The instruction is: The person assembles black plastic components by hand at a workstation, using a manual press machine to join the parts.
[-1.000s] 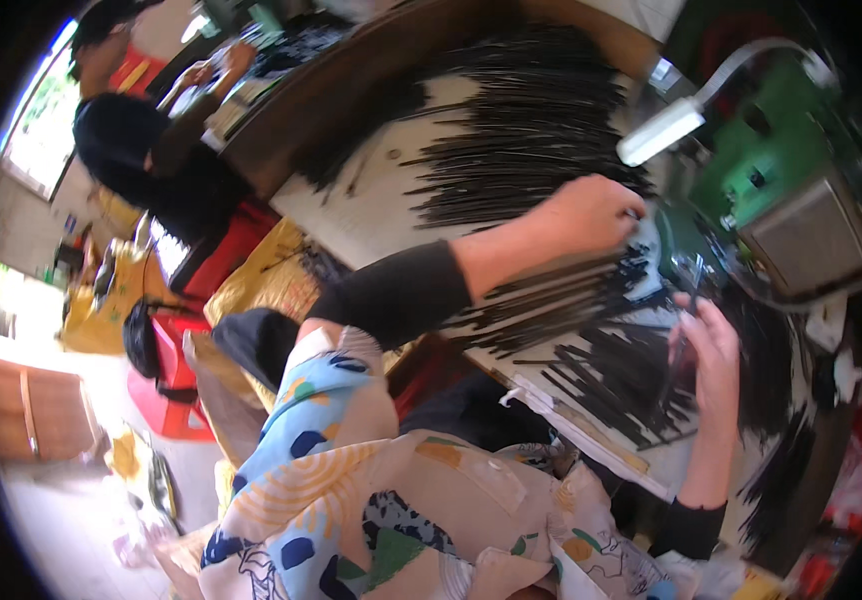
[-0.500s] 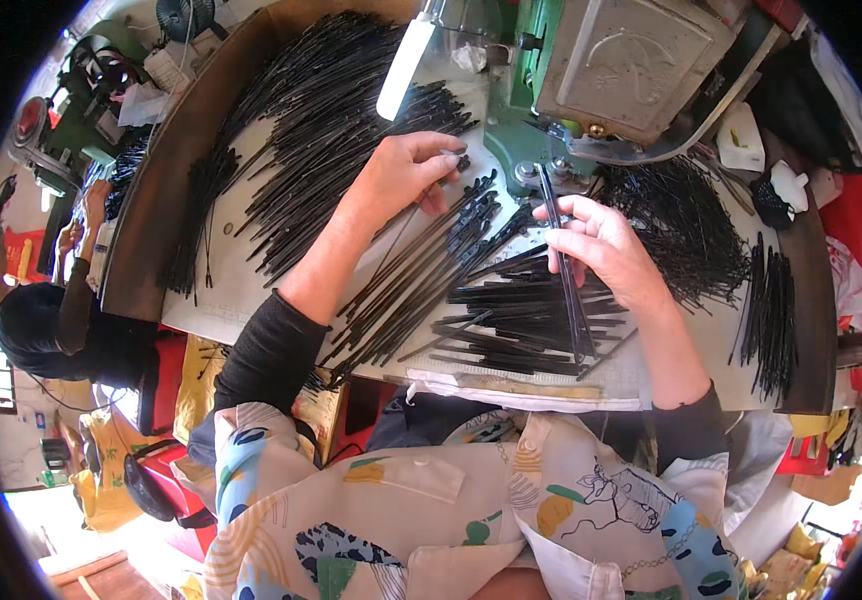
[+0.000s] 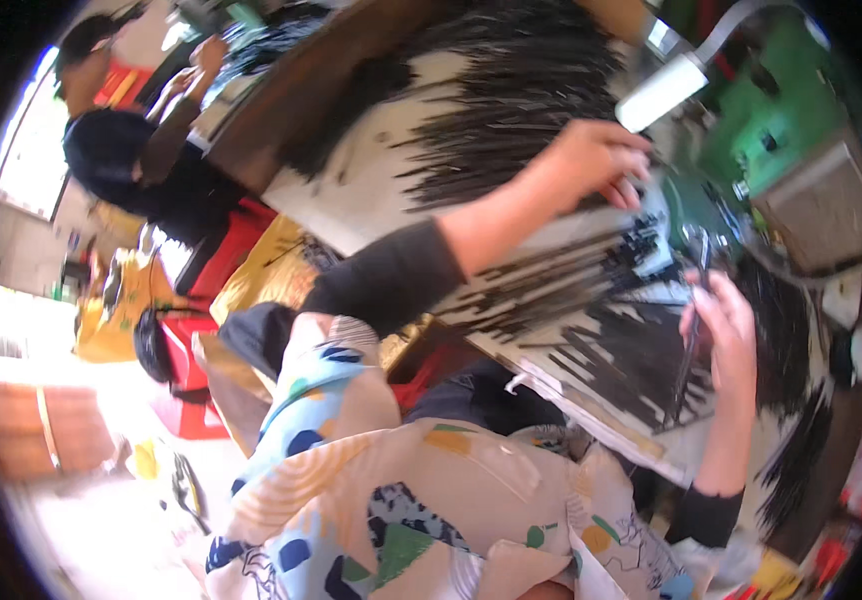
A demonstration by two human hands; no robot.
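My right hand [image 3: 721, 325] is closed around long thin black rods [image 3: 691, 350], held upright with the top ends near the green machine's base. To the left and farther away, my left hand [image 3: 596, 170] has its fingers curled in over the table, close to the lamp. Motion blurs its fingertips, and whatever they may pinch cannot be made out. Below that hand lies a row of black rods with thicker ends [image 3: 551, 275]. Between this row and my right forearm, a pile of flat black strips [image 3: 631, 350] is spread on the pale table [image 3: 351, 210].
A green machine [image 3: 776, 110] with a grey metal housing [image 3: 831, 205] stands at the far right. A lit white lamp [image 3: 661, 92] hangs beside it. A large heap of black rods [image 3: 511, 100] covers the far side. Another person [image 3: 136, 165] works at the left behind a brown board [image 3: 301, 95].
The whole view has swung left, so table and machine appear shifted right and tilted. My left hand still hovers near the lamp; my right hand still grips the rods.
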